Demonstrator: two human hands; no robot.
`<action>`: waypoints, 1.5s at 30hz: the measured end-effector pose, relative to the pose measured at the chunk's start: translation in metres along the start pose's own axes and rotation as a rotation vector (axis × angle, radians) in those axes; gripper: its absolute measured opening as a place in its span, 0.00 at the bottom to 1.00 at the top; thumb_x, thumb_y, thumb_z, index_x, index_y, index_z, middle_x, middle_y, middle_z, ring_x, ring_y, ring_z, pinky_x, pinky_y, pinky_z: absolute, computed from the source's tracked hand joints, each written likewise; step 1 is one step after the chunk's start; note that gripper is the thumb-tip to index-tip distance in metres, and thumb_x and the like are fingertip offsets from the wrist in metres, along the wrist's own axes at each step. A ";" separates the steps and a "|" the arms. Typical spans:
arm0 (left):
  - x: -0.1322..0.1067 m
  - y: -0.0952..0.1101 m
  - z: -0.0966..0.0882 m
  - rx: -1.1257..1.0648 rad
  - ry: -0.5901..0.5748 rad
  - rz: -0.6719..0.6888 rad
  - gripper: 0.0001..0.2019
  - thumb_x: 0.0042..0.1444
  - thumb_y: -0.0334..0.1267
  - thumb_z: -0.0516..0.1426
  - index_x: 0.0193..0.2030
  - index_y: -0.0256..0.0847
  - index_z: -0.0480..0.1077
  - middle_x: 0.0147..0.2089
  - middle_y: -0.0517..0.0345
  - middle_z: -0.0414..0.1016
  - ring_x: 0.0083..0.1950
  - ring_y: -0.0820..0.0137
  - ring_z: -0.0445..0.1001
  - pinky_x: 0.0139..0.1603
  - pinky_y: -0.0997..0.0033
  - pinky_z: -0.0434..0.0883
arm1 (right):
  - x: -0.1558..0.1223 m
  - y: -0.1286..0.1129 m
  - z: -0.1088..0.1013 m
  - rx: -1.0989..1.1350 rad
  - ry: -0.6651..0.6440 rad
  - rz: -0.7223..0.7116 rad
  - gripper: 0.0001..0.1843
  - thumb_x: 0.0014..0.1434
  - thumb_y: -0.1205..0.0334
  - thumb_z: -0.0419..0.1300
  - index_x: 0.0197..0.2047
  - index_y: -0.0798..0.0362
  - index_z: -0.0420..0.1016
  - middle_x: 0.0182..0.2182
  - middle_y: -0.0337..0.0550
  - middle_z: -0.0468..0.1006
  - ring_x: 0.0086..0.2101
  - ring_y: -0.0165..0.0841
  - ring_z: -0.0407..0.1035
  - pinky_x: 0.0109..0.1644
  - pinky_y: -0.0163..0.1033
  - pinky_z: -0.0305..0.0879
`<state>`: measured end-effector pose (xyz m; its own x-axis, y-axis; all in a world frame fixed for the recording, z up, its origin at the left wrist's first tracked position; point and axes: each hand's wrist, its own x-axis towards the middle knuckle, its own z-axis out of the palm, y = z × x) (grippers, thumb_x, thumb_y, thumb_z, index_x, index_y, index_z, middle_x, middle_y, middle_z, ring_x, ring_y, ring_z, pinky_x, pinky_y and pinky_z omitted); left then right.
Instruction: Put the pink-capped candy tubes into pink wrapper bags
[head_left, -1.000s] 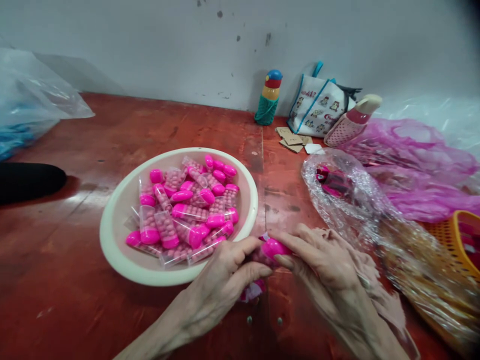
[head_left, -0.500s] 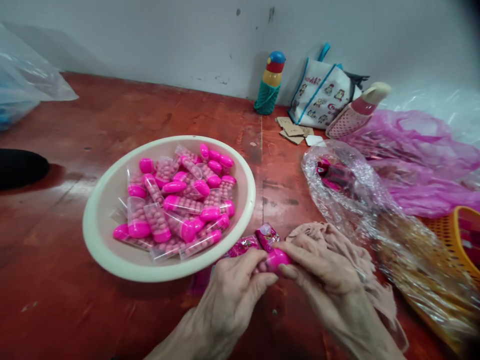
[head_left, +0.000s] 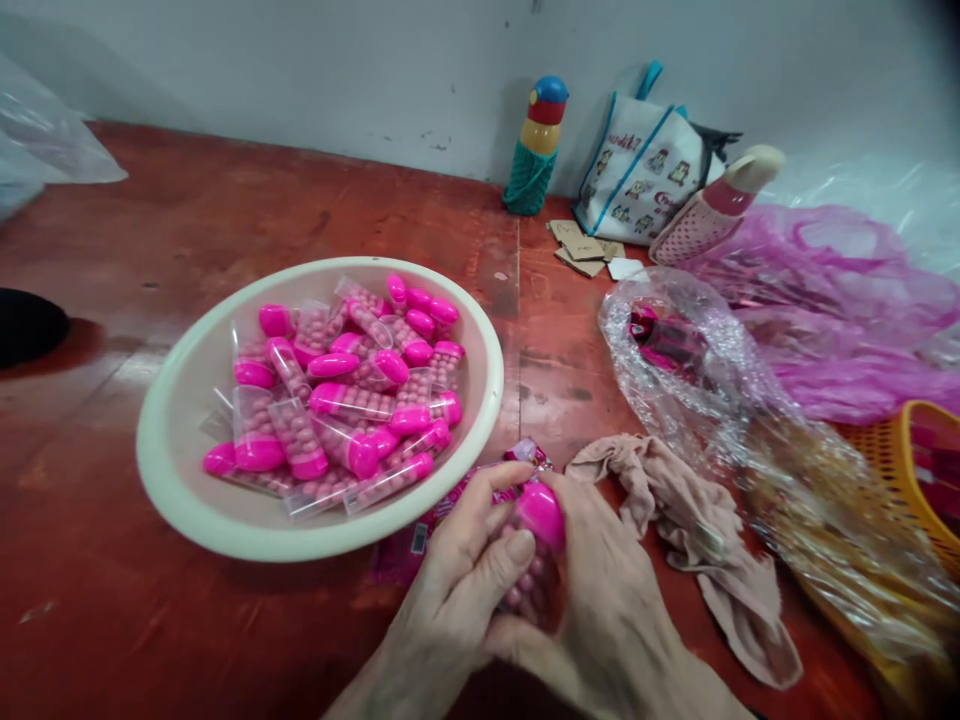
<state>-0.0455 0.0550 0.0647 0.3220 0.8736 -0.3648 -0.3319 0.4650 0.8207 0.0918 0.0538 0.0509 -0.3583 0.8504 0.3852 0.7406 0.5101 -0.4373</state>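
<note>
Between my two hands is a clear tube (head_left: 541, 522) with a bright pink cap, full of small pink balls. My left hand (head_left: 469, 570) closes on its left side, thumb across the front. My right hand (head_left: 600, 570) wraps its right side, with some fingers hidden behind. Left of the hands stands a cream basin (head_left: 315, 545) holding many similar pink-capped tubes (head_left: 345, 402), lying in a jumble. Just beyond my fingers, partly covered by them, lie shiny pink printed packets (head_left: 409, 545) beside the basin.
A beige cloth (head_left: 694, 510) lies right of my hands. Farther right are a clear plastic bag (head_left: 675, 420), pink plastic bags (head_left: 825, 290) and a yellow basket (head_left: 892, 470). Along the wall stand a bottle (head_left: 534, 150), a printed tote bag (head_left: 645, 180) and cardboard pieces (head_left: 581, 250).
The tube has turned from lying sideways to standing with its cap up and away from me. My hands have drawn closer together around it. The view has shifted slightly.
</note>
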 end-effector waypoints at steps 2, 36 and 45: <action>-0.005 0.001 0.001 0.048 0.026 -0.006 0.21 0.57 0.41 0.54 0.58 0.48 0.61 0.34 0.58 0.70 0.30 0.71 0.66 0.31 0.73 0.65 | 0.002 0.000 -0.002 -0.046 0.022 -0.086 0.36 0.50 0.51 0.59 0.57 0.62 0.54 0.37 0.59 0.73 0.39 0.53 0.70 0.40 0.55 0.69; -0.026 -0.066 -0.011 -0.073 0.254 -0.093 0.12 0.52 0.43 0.57 0.40 0.40 0.63 0.17 0.68 0.61 0.16 0.81 0.56 0.17 0.83 0.54 | -0.041 0.002 0.042 -0.018 -0.376 -0.170 0.18 0.45 0.52 0.57 0.32 0.59 0.67 0.20 0.47 0.71 0.20 0.38 0.68 0.19 0.38 0.63; -0.030 -0.070 -0.044 0.264 0.449 0.022 0.18 0.56 0.43 0.54 0.52 0.42 0.61 0.31 0.60 0.73 0.27 0.71 0.71 0.29 0.73 0.71 | -0.018 0.020 0.033 0.167 -0.408 0.030 0.37 0.54 0.42 0.57 0.59 0.57 0.55 0.43 0.54 0.73 0.42 0.43 0.70 0.42 0.45 0.69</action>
<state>-0.0710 0.0023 -0.0009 -0.1139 0.8850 -0.4515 -0.0809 0.4447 0.8920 0.0944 0.0527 0.0088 -0.5583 0.8290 0.0329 0.6637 0.4701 -0.5819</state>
